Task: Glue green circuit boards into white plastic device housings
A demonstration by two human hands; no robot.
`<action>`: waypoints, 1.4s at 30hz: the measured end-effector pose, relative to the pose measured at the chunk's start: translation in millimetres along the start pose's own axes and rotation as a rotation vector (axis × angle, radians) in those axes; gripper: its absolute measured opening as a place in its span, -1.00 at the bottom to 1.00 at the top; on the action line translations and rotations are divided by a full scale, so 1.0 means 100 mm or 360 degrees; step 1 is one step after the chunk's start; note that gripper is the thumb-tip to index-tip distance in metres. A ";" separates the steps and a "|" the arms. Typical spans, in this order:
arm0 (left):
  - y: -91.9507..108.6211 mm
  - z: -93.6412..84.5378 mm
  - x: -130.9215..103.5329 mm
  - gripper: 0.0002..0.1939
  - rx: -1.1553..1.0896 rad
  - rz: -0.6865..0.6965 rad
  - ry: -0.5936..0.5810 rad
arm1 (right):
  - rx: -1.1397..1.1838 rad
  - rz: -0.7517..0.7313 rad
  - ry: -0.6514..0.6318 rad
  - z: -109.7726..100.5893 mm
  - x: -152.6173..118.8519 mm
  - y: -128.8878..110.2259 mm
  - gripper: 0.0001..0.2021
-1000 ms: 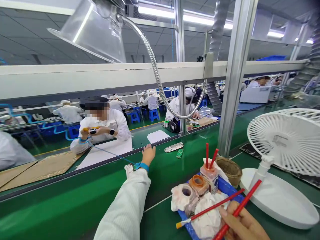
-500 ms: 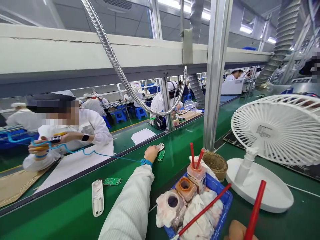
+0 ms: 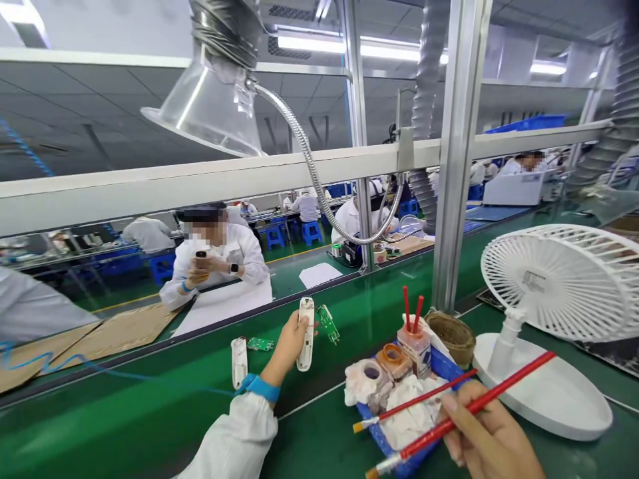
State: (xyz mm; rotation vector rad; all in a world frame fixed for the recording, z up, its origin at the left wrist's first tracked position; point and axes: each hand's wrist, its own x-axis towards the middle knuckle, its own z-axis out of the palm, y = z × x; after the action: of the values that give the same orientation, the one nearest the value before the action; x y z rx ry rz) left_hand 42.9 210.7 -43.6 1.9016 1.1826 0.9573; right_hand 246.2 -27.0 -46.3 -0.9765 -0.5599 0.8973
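Observation:
My left hand (image 3: 287, 349), wearing a blue wrist strap (image 3: 262, 387), grips a long white plastic housing (image 3: 306, 339) and holds it upright. A green circuit board (image 3: 328, 324) hangs beside it at the right; its link to the housing is hard to make out. In my right hand (image 3: 492, 432) is a red-handled paintbrush (image 3: 429, 436), pinched by the handle with its brown bristles pointing down left. A second red brush (image 3: 424, 399) lies across the blue tray (image 3: 382, 442), just behind the held one.
Another white housing (image 3: 239, 362) and circuit board (image 3: 260, 344) lie on the green surface at left. Stained bottles (image 3: 394, 359) and crumpled white cloth (image 3: 414, 412) fill the tray. A round brown pot (image 3: 452, 338), white fan (image 3: 544, 283) and metal post (image 3: 456, 166) stand at right. A co-worker (image 3: 214, 253) sits opposite.
My left hand has lifted the white housing and brought it closer, circuit board with it. My right hand, with its brush, has moved up and left over the tray. The view has shifted left and up.

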 end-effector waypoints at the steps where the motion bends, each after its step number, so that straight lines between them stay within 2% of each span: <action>1: 0.04 -0.06 -0.22 -0.54 -0.0113 0.0000 0.0027 | -0.0007 -0.0137 -0.0050 0.04 -0.01 -0.04 -0.63; 4: 0.20 -0.19 -0.84 -0.47 -0.0589 -0.0090 0.0073 | -0.0085 -0.0598 -0.0263 0.20 -0.07 -0.16 -0.80; 7: 0.37 -0.28 -1.32 -0.43 -0.1020 -0.0238 0.0101 | -0.0344 -0.0984 -0.0525 0.41 -0.15 -0.23 -0.92; 10: 0.47 -0.36 -1.64 -0.38 -0.1061 -0.0286 0.0112 | -0.0671 -0.1268 -0.0763 0.62 -0.25 -0.20 -0.84; 13: 0.48 -0.46 -1.83 -0.34 -0.1011 -0.0283 0.0130 | -0.0897 -0.1412 -0.0890 0.79 -0.35 -0.11 -0.83; 18: 0.47 -0.62 -2.01 -0.31 -0.0906 -0.0300 0.0181 | -0.1162 -0.1603 -0.0854 0.93 -0.46 -0.01 -0.86; 22: 0.46 -0.70 -2.08 -0.30 -0.0865 -0.0310 0.0201 | -0.1167 -0.1679 -0.0821 0.98 -0.51 -0.04 -0.88; 26: 0.47 -0.69 -2.09 -0.31 -0.0928 -0.0338 0.0206 | -0.1135 -0.1554 -0.0763 1.00 -0.52 -0.08 -0.93; 29: 0.49 -0.65 -2.08 -0.34 -0.1007 -0.0304 0.0141 | -0.1111 -0.1488 -0.0679 0.99 -0.52 -0.08 -0.92; 35: 0.53 -0.68 -2.16 -0.34 -0.0948 -0.0341 0.0177 | -0.1069 -0.1672 -0.0753 0.97 -0.57 -0.11 -0.91; 42: 0.58 -0.69 -2.23 -0.30 -0.0962 -0.0327 0.0210 | -0.1074 -0.1707 -0.0818 0.89 -0.70 -0.25 -0.81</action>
State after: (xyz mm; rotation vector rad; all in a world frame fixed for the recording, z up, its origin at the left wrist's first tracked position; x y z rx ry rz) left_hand -62.2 -3.2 -11.3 1.2332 0.9896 1.1758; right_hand 151.8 -51.5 16.5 -0.8313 -1.6949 -0.0649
